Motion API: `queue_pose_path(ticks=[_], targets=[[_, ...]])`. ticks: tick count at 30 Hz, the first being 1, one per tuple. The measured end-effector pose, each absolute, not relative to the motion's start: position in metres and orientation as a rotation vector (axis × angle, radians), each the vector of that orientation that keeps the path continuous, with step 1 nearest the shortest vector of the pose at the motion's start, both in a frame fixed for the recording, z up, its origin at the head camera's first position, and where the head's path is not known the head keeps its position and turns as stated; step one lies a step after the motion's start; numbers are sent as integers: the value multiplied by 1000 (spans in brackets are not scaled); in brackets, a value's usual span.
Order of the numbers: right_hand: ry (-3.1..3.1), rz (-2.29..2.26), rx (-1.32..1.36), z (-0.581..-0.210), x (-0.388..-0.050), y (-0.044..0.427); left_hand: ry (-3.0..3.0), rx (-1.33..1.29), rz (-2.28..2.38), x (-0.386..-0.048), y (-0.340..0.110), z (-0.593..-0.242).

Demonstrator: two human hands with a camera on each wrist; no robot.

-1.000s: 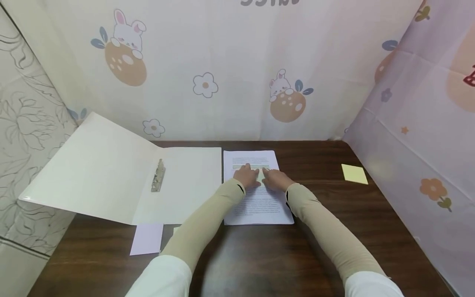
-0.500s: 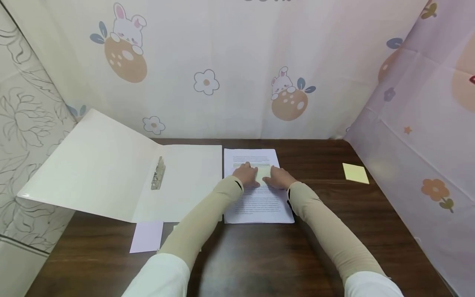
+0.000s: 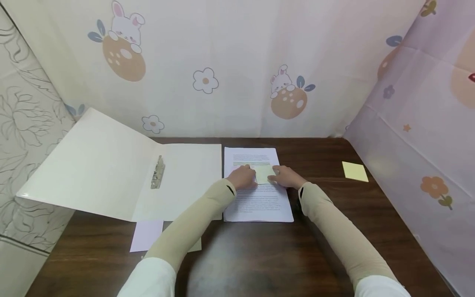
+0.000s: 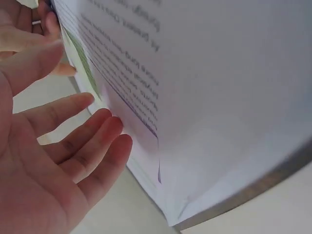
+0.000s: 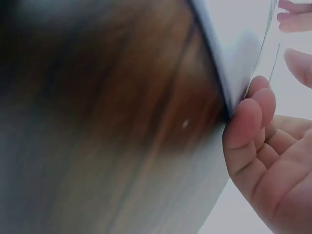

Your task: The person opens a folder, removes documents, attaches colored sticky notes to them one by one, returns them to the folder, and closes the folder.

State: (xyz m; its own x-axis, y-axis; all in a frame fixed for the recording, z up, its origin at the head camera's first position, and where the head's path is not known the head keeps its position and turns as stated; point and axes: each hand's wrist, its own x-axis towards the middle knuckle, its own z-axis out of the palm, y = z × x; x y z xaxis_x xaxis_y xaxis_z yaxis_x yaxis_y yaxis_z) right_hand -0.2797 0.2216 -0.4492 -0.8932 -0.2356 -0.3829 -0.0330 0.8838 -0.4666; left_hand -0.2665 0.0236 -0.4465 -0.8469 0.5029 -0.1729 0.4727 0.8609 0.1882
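A pale green note (image 3: pixel 263 175) lies on the upper half of a stack of printed sheets (image 3: pixel 259 206). At its left edge is my left hand (image 3: pixel 243 177), fingertips touching the paper; in the left wrist view the fingers of this left hand (image 4: pixel 63 156) are loosely extended, close to the printed page (image 4: pixel 122 58). My right hand (image 3: pixel 287 177) rests at the note's right edge, thumb and forefinger apart. The other fingers of the right hand (image 5: pixel 273 156) are bent in the right wrist view, their tips at the paper's edge.
An open white binder (image 3: pixel 193 181) with a metal clip (image 3: pixel 158 173) lies left of the sheets, its cover (image 3: pixel 92 165) raised. A lilac note (image 3: pixel 146 236) and a pale note (image 3: pixel 195 246) are near its front edge. A yellow note (image 3: pixel 354 171) lies at right.
The hands have moved apart, the left one leftward and the right one rightward. More of the pale green note shows between them, and more of the pale note beside the left forearm.
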Motion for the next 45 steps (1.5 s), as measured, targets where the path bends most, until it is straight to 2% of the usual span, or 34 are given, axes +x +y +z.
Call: queue_pose_path(ticks=[6, 15, 22, 33, 45], targets=[[2602, -780, -141, -444, -270, 230, 2821, 856, 209, -240, 22, -447], [2628, -803, -136, -435, -263, 243, 2744, 1157, 125, -200, 33, -443], [2599, -798, -70, -435, -260, 250, 2699, 1128, 76, -179, 40, -443], [2549, -791, -19, -441, -251, 257, 2774, 1037, 45, -171, 39, -451], [2540, -831, -39, -445, -253, 266, 2744, 1143, 108, -184, 31, -451]])
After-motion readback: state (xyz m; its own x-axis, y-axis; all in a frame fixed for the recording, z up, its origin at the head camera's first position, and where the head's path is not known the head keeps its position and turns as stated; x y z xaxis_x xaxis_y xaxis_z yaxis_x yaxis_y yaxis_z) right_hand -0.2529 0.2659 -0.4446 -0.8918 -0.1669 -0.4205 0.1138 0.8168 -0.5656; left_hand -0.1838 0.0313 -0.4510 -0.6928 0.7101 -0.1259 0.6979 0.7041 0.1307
